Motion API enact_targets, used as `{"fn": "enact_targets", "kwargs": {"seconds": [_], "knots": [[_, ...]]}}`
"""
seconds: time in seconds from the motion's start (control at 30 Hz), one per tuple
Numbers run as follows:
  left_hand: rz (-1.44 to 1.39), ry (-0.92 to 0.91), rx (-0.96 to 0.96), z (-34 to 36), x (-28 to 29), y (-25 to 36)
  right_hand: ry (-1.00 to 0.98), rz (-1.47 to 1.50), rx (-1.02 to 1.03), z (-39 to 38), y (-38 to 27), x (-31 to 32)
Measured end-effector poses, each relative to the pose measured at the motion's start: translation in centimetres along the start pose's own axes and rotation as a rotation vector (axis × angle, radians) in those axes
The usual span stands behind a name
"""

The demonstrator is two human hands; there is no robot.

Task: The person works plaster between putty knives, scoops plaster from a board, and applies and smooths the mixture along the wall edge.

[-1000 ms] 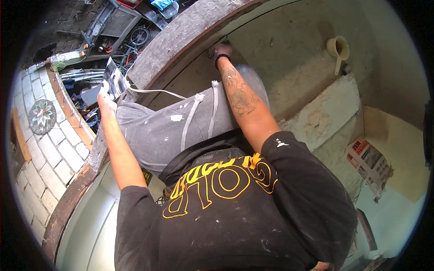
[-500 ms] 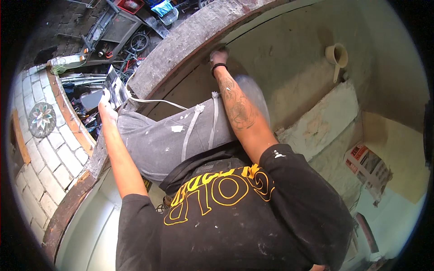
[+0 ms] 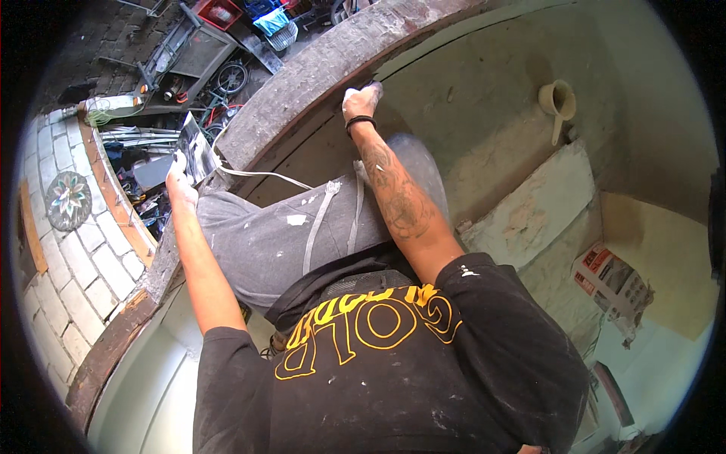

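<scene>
My left hand (image 3: 180, 181), whitened with dust, is closed on the lower edge of a flat, glossy dark sheet (image 3: 198, 153) with pale reflections. It is held upright beside my knee, over the outer side of the ledge. My right hand (image 3: 363, 102), also dusty white and with a dark band at the wrist, is closed against the inner side of the curved ledge (image 3: 302, 83), where a dark gap runs along the wall. Whatever its fingers hold, if anything, is hidden. My leg in grey, paint-spotted trousers (image 3: 261, 234) lies between the two hands.
A cream long-handled scoop (image 3: 558, 100) is at the upper right, near a pale slab (image 3: 533, 212). A torn printed paper bag (image 3: 614, 284) lies lower right. Beyond the ledge are a red crate (image 3: 217, 13), a wheel (image 3: 232, 77), and white bricks (image 3: 83, 261) with a round ornament (image 3: 69, 200).
My right hand has turned and drawn slightly left, out of the shadow, so its whitened back shows. My left hand and the sheet have barely moved.
</scene>
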State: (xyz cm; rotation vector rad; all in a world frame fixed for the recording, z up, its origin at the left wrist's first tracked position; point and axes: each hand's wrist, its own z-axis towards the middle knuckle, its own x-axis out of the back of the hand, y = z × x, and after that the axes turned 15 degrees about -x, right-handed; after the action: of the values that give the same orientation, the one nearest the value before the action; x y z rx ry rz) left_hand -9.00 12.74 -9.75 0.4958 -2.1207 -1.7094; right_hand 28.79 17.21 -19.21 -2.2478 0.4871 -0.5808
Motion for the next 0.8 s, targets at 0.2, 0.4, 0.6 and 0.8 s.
{"fn": "enact_targets", "kwargs": {"seconds": [0.2, 0.4, 0.6, 0.8], "knots": [[0.016, 0.010, 0.018, 0.1, 0.1, -0.1, 0.079, 0.154, 0.268, -3.4, -1.6, 1.4], [-0.017, 0.024, 0.023, -0.1, -0.2, 0.3, -0.291, 0.940, -0.155, -8.9, 0.2, 8.8], [-0.075, -0.040, 0.092, -0.5, -0.5, 0.8, -0.168, 0.681, -0.323, -0.1, 2.9, 9.5], [-0.060, -0.003, 0.126, -0.5, -0.6, 1.1, 0.048, 0.393, -0.486, 5.0, 6.5, 2.3]]}}
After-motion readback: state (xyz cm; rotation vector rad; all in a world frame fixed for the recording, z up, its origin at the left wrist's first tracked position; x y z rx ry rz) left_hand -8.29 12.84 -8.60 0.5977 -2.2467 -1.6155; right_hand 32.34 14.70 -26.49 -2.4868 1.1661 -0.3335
